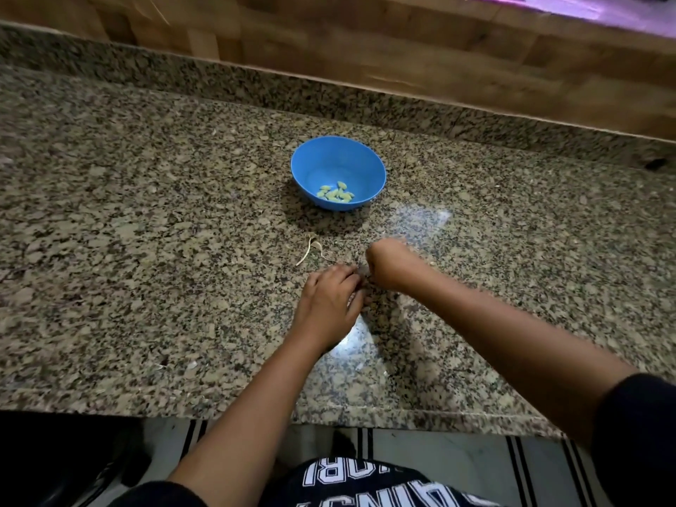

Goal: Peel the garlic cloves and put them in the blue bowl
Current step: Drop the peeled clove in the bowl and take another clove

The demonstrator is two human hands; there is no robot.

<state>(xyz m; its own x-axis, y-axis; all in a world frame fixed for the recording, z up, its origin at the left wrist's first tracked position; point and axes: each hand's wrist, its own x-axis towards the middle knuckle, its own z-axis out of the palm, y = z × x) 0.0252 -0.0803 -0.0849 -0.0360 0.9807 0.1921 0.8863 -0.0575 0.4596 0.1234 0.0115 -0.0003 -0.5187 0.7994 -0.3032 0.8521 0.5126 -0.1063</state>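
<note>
A blue bowl stands on the speckled granite counter, with several pale peeled garlic cloves lying in its bottom. Nearer to me, my left hand and my right hand meet fingertip to fingertip just above the counter. Their fingers are curled toward each other around something small and dark between them, which is hidden by the fingers and blurred. A few thin strips of garlic skin lie on the counter between the hands and the bowl.
A raised granite ledge and a wooden wall close off the back of the counter. The counter's front edge runs just before my body. Small skin flakes lie at the near left.
</note>
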